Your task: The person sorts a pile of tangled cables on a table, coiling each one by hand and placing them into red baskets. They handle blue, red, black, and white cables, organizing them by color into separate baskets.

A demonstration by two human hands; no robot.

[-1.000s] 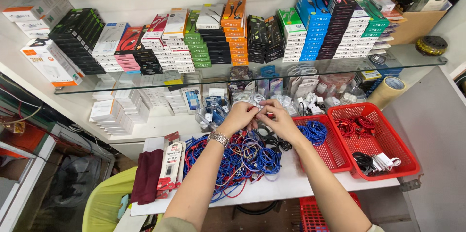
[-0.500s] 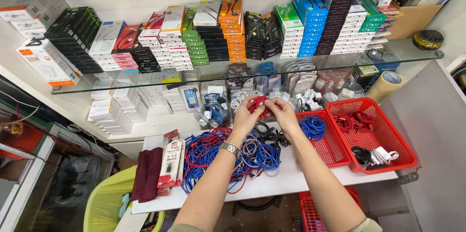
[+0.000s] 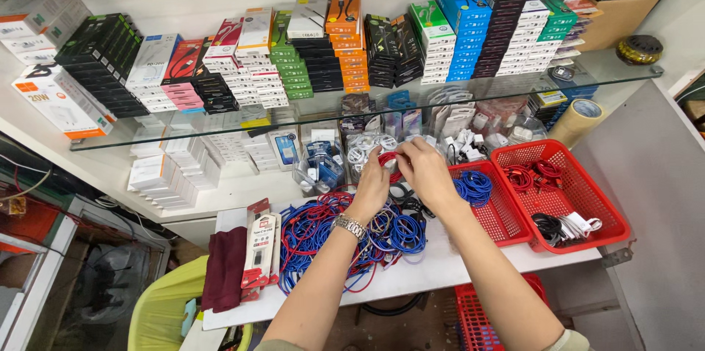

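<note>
Left hand [image 3: 372, 183] and right hand [image 3: 424, 169] both pinch a coiled red cable [image 3: 388, 159] between curled fingers, held above the blue and red cable pile [image 3: 330, 230]. Coil stands roughly upright, loop facing the camera.

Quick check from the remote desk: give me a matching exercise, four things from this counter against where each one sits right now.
Things:
1. red cable coil
2. tape roll
3. maroon cloth
4. blue cable bundle

Places:
A. in the near red basket
B. between left hand and right hand
C. far left on the white table
D. behind the far red basket

Pairs: 1-B, 2-D, 3-C, 4-A
</note>
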